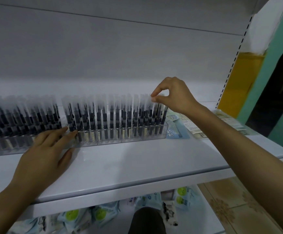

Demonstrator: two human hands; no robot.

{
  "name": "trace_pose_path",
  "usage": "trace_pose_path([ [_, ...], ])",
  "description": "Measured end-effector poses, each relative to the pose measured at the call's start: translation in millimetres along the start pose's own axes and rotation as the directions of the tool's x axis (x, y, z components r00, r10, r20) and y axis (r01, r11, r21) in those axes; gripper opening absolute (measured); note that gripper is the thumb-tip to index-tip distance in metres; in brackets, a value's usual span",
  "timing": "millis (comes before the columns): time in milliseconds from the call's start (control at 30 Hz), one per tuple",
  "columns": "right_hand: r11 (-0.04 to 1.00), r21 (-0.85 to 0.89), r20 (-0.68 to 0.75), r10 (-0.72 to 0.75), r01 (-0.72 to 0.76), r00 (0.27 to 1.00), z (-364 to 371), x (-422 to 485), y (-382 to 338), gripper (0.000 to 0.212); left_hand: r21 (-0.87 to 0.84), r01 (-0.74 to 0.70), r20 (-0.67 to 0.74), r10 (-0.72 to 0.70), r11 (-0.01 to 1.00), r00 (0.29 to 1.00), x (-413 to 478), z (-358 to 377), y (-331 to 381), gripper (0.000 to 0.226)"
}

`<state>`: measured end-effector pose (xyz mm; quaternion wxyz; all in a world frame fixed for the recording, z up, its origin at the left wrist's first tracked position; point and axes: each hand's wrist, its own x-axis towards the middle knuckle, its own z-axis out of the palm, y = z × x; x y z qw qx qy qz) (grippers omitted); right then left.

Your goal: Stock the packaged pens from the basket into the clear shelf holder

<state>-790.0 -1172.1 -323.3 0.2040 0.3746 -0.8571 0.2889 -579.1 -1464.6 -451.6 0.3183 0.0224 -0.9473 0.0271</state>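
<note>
- Through the head camera I look down on a white metal shelf (137,164) with a long clear plastic shelf holder (142,138) standing along it.
- The holder is packed from end to end with upright black pens in frosted clear sleeves (103,115), row behind row.
- I see the right hand (172,97) raised over the holder's right end. Thumb and forefinger are closed in a fine pinch on the sleeve top of one packaged pen (152,108), which stands upright among the others.
- The left hand (46,149) lies palm down on the shelf with its fingers straight, holding nothing. Its fingertips touch the holder's front wall at the left end.
- A second clear holder (0,150), also full of black pens, sits just beside the first on its left.
- A flat pale blue card pack (175,129) lies just to the right of the long holder.
- Below the shelf I make out soft packets with green circles (71,215).
</note>
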Motion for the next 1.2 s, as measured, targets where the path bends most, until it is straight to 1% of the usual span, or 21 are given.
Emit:
trace_pose_path([
  [133,1.000,0.015,-0.028,-0.019,0.019,0.999,1,-5,1,0.011,-0.004,0.005,-0.013,-0.005,1.000,1.000,0,0,1,0.055],
  [267,0.999,0.028,-0.022,-0.024,0.024,0.999,0,-5,1,0.017,-0.004,0.004,-0.018,-0.004,1.000,1.000,0,0,1,0.054],
  [467,0.988,0.151,0.010,0.024,-0.026,1.000,-1,-5,2,0.025,0.005,0.006,-0.022,-0.006,1.000,1.000,0,2,0,0.053],
  [733,0.986,0.156,0.027,0.061,-0.064,0.998,-1,-5,2,0.024,0.011,0.011,-0.035,-0.011,1.000,0.999,-1,1,3,0.054],
  [800,0.985,0.162,-0.003,0.068,-0.067,0.998,0,-7,0,0.021,0.005,0.018,-0.027,-0.018,1.000,0.999,-1,0,3,0.054],
  [933,0.978,0.204,-0.123,0.072,-0.046,0.990,1,-19,-6,0.012,-0.001,0.031,-0.014,-0.031,1.000,0.999,-1,-1,5,0.056],
  [1067,0.975,0.219,-0.124,0.047,-0.019,0.991,4,-41,-16,0.007,0.001,0.055,-0.013,-0.055,0.998,0.998,-1,-3,7,0.056],
  [1100,0.974,0.224,-0.124,0.043,-0.015,0.991,4,-47,-19,0.007,0.002,0.048,-0.031,-0.048,0.999,0.998,-2,-3,6,0.056],
  [1167,0.971,0.239,-0.125,0.038,-0.007,0.991,-2,-56,-30,0.009,0.018,0.047,-0.060,-0.046,0.999,0.997,-3,-3,6,0.052],
  [1200,0.967,0.255,-0.152,0.048,-0.008,0.987,-9,-60,-39,0.009,0.006,0.063,-0.050,-0.063,0.998,0.997,-4,-3,9,0.049],
])
